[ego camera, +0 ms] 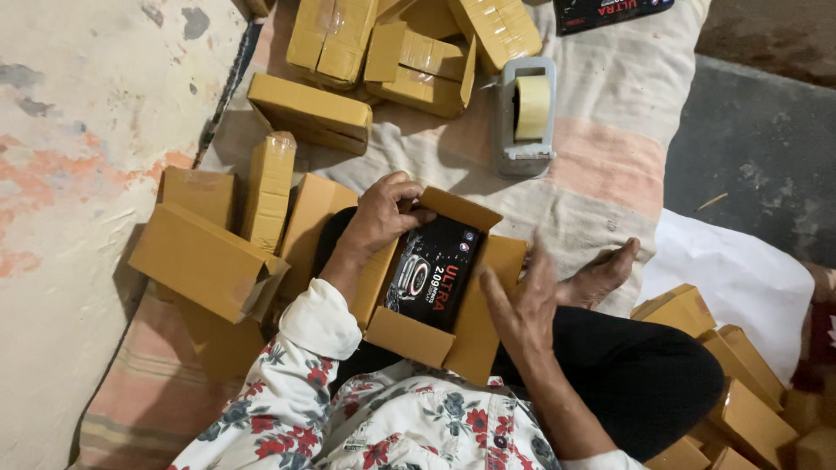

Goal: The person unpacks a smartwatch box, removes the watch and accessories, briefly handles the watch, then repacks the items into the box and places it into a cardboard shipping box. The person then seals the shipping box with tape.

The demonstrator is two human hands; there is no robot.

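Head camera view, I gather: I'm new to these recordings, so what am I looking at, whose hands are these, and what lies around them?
One picture, taken from a camera on the person's head, looking down at their lap. There is no machine. The left hand grips the far flap of an open cardboard box, fingers curled over the edge. The right hand is open, flat against the box's right flap. Inside sits a black smartwatch package. The person sits on a striped cloth, with a bare foot showing. Taped brown boxes lie around, and a grey tape dispenser lies beyond.
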